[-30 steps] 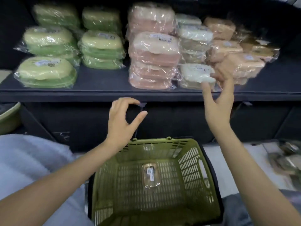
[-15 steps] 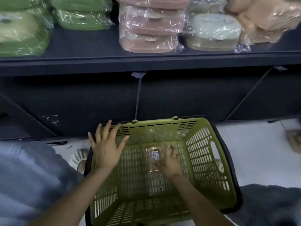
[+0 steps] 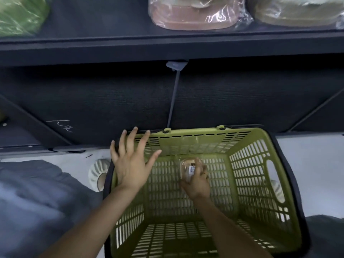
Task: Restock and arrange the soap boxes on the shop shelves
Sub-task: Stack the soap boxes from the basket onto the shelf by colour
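One soap box point(image 3: 189, 169) is all that lies in the green basket point(image 3: 249, 175), a small wrapped packet with a label, resting on the basket floor near the far wall. Taking things from left to right: a grey cloth bundle point(image 3: 37, 198) sits on the floor at the near left, and above it the dark shelf point(image 3: 111, 49) carries a green wrapped pack point(image 3: 20, 15) at its left end. The left hand point(image 3: 130, 164) comes next, fingers spread and straight, hovering at the basket's far left corner, fingertips about at the rim; it holds nothing, and whether it actually touches the plastic I cannot tell. Right of it, the right hand point(image 3: 197, 181) is down inside the basket with its fingers curled around the near end of the soap box, apparently gripping it, though the blur leaves the firmness of that hold uncertain. On the shelf above, a pink wrapped pack point(image 3: 193, 15) stands near the front edge, with a pale beige pack point(image 3: 297, 12) just beside it further right.

The step in hand looks like picking up the last item for restocking. The next move probably calls for a secure grip on the slippery wrap, a lift clear of the basket wall, and then a choice of where among the shelf packs it belongs.
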